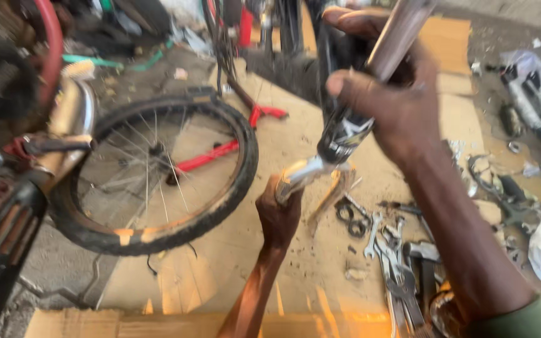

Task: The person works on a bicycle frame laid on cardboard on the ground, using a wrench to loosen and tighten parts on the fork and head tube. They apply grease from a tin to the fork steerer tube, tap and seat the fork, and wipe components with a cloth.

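From the head view, your right hand [402,106] is wrapped round the fork leg [358,112], a tube silver above and black below, held slanting over the cardboard [270,263] on the floor. Your left hand [278,216] is clamped on the pale metal end [305,172] sticking out of the leg's lower tip; whether that is a tool or part of the leg is too blurred to tell. To do this well, I judge you should keep the right-hand grip firm and high so the leg cannot twist, and work the left hand in line with the tube, not across it. Spanners [389,250] lie just right of your left forearm. The wheel [158,175] on its red frame [220,150] lies well to the left.
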